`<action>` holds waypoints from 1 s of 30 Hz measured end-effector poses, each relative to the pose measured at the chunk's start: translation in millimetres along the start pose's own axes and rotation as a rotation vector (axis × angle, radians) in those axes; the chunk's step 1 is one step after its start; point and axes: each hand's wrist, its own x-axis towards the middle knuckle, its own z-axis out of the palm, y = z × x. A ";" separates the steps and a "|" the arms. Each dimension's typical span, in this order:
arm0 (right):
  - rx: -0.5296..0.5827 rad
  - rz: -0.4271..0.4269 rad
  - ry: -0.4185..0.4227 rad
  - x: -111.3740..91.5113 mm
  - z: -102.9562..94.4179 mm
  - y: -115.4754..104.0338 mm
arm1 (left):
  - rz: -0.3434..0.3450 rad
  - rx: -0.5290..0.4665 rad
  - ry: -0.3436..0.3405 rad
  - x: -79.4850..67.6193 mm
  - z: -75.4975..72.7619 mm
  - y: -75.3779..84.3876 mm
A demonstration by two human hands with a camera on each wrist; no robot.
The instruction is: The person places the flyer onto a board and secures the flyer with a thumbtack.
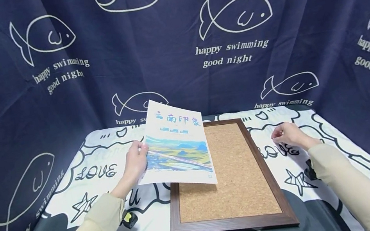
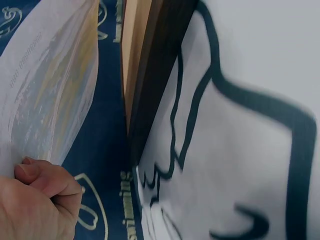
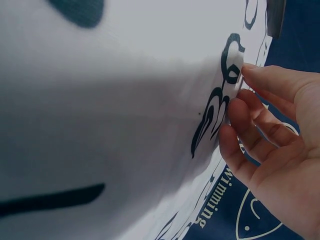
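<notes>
My left hand (image 1: 136,160) pinches the left edge of a printed poster (image 1: 178,154) with a landscape picture and blue-purple characters. The poster is tilted above the left part of a cork board (image 1: 231,180) with a dark brown wooden frame, covering its upper left corner. In the left wrist view, thumb and fingers press together at the edge of the sheet (image 2: 55,95), which bows a little. To the right of the board, my right hand (image 1: 290,134) hovers low over the tablecloth. Its fingers are loosely curled with nothing between them, as the right wrist view shows.
A white tablecloth (image 1: 100,170) with black drawings and lettering covers the table. Behind it hangs a navy curtain (image 1: 176,53) with white fish outlines. Small dark devices sit at both wrists.
</notes>
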 end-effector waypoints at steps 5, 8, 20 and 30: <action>0.010 -0.005 0.002 -1.8 1.1 0.7 | 0.037 -0.023 -0.019 -4.1 20.5 4.9; 0.015 -0.008 0.003 -2.0 2.2 1.5 | 0.044 -0.029 -0.018 -5.6 30.8 8.0; 0.014 0.022 -0.019 -0.8 -2.0 -0.8 | 0.068 -0.029 -0.009 -6.3 61.3 21.3; 0.012 0.020 -0.012 -2.1 -1.6 -1.1 | 0.076 -0.039 -0.049 -11.7 79.8 27.9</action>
